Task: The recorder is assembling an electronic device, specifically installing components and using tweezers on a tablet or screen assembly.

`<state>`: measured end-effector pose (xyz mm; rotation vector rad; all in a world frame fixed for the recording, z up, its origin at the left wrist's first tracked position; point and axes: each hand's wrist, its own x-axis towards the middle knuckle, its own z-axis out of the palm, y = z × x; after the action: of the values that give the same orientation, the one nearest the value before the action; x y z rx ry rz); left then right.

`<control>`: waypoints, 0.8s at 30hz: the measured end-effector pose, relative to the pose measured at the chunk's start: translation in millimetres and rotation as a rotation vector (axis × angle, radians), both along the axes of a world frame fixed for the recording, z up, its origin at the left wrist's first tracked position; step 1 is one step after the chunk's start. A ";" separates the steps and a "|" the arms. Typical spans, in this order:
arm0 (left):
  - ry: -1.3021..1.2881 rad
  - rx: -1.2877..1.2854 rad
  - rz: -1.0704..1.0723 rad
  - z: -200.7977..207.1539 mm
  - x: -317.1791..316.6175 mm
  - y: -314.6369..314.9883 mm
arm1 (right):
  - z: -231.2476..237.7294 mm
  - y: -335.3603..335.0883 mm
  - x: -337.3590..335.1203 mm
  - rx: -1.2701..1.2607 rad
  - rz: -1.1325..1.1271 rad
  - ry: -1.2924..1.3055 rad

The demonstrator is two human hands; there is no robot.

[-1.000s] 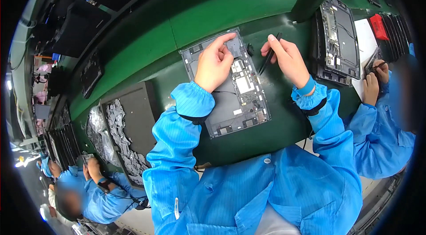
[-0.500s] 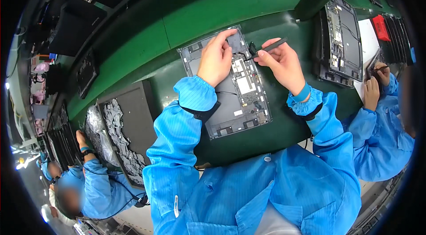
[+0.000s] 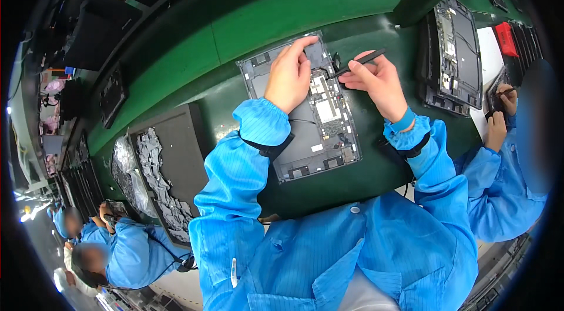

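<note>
Green table point(image 3: 388, 176) is spreading beneath opened tablet point(image 3: 296, 140). Stack of similar panels point(image 3: 464, 46) is standing right of tablet. Tablet itself is lying before the person. Left hand point(image 3: 289, 83) is lying over tablet's far part, fingers loosely bending; cannot tell whether gripping. Right hand point(image 3: 379, 84), beside tablet's right edge, is pinching black pen-like tool point(image 3: 368, 58), tip pointing at tablet.

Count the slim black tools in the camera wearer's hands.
1: the slim black tool in the right hand, its tip near one edge of the opened flat device. None shows at the left hand, but its palm is hidden.
</note>
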<state>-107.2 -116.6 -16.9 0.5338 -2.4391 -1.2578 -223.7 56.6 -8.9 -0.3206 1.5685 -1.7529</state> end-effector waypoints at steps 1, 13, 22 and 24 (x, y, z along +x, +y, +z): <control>0.003 -0.003 0.004 0.4 0.0 0.5 | 0.2 -0.7 0.9 0.000 0.001 -0.001; 0.018 -0.018 0.017 -0.2 -1.0 2.3 | 1.1 -1.4 2.0 0.002 -0.040 0.005; 0.000 0.056 0.024 6.5 1.1 3.4 | 1.1 -3.6 6.0 0.032 -0.014 0.063; -0.005 0.056 0.033 8.6 2.9 5.4 | -0.5 -4.5 6.7 0.005 -0.018 0.068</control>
<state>-104.3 -111.1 -8.3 0.5909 -2.3954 -1.3158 -217.1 52.1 -9.4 -0.3686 1.6284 -1.7682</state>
